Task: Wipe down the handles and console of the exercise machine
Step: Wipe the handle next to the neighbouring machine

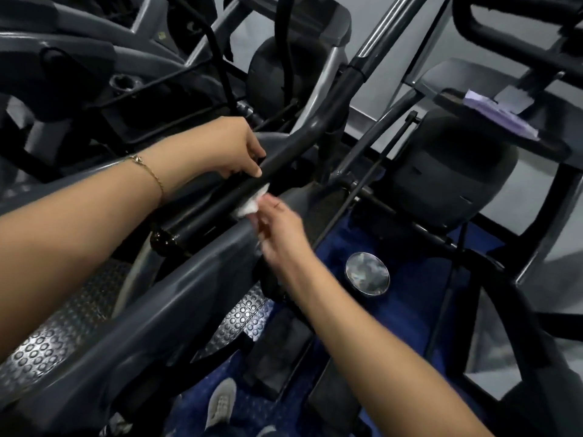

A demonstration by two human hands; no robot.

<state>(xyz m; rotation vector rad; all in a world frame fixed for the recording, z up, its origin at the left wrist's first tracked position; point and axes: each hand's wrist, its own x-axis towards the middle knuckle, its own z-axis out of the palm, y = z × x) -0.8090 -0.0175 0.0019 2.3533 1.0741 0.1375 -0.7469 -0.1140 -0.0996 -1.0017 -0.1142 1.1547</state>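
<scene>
A black padded handle bar (284, 162) of the exercise machine runs diagonally from lower left to upper right across the middle of the head view. My left hand (235, 146) grips the bar from above, fingers curled over it. Just below, my right hand (277, 225) pinches a white wipe (250, 206) and holds it against the underside of the bar. A grey console (473, 86) of a neighbouring machine, with a purple cloth (501, 115) lying on it, is at the upper right.
Grey frame arms (176, 298) and dotted metal foot plates (56, 335) fill the left and bottom. A second machine's black housing (454, 175) stands at right. Blue carpet (410, 279) with a round metal disc (367, 272) lies below. A shoe (220, 402) shows at the bottom.
</scene>
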